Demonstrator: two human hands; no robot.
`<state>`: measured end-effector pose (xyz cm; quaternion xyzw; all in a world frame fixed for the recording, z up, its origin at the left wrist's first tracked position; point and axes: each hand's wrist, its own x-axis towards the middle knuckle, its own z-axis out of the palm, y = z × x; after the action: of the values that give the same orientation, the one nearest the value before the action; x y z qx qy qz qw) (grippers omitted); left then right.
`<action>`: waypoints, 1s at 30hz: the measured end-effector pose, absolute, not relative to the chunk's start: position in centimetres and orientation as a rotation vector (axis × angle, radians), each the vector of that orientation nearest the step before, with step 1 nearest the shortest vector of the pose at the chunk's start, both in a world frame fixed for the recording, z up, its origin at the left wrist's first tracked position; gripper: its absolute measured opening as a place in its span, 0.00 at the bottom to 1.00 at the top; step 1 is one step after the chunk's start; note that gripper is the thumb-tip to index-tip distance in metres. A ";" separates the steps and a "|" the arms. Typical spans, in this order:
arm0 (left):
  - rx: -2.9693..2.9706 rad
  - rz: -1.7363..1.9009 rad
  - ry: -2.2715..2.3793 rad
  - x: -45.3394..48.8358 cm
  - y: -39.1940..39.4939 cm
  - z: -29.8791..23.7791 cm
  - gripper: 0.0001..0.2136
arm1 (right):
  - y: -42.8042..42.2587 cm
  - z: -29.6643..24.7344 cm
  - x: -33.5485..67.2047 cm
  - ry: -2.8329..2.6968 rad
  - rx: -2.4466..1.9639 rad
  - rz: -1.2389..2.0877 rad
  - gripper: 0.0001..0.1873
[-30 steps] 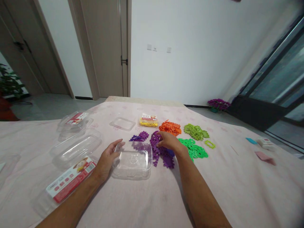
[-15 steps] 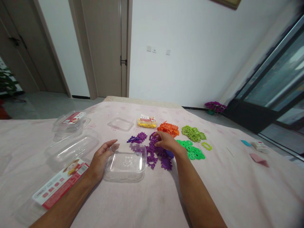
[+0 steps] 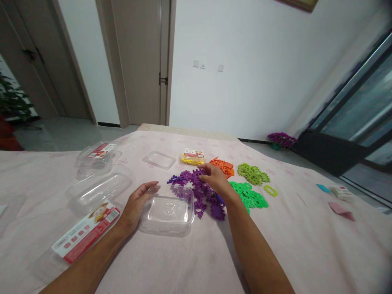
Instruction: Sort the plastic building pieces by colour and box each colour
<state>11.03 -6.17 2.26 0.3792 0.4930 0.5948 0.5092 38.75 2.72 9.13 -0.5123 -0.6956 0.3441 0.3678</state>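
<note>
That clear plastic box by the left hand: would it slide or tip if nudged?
The clear plastic box looks thin-walled and empty, so probably very light; a nudge should shift it. Low and wide, it seems unlikely to tip. The pink cloth beneath may drag it slightly; the left hand rests against its side.

Right hand (image 3: 216, 179) on purple pieces (image 3: 200, 200) (loose)

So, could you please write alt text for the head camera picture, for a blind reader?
A person's left hand touches an empty clear plastic box on a pink cloth, while the right hand lies on a pile of purple pieces beside it. Orange pieces and green pieces lie in separate piles beyond, and more clear boxes stand to the left.
</note>
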 end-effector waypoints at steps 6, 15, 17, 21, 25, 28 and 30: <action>0.916 1.431 1.171 11.3 -6.1 2.3 0.20 | -0.5 9.1 32.9 -1.802 -1.092 1.202 0.24; 0.971 1.424 1.153 11.4 -6.3 2.5 0.21 | -3.2 7.7 28.8 -2.336 -1.175 0.899 0.20; 0.955 1.432 1.162 11.4 -6.3 2.5 0.21 | -3.6 8.3 28.8 -2.434 -1.214 0.760 0.19; 0.947 1.433 1.171 11.4 -6.2 2.3 0.20 | -4.3 9.4 29.1 -2.554 -1.294 0.474 0.19; 0.951 1.433 1.181 11.3 -6.1 2.1 0.20 | -4.8 9.6 29.0 -2.750 -1.270 0.525 0.13; 0.964 1.433 1.187 11.3 -6.1 2.1 0.19 | -4.9 9.6 28.8 -2.775 -1.162 0.577 0.14; 0.957 1.437 1.197 11.3 -6.1 2.1 0.19 | -4.7 9.8 29.0 -2.716 -1.133 0.620 0.15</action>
<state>11.31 -6.05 2.10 0.3952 0.4945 0.5935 0.4971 29.02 -4.66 9.81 -0.3760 -0.9010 0.2058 0.0670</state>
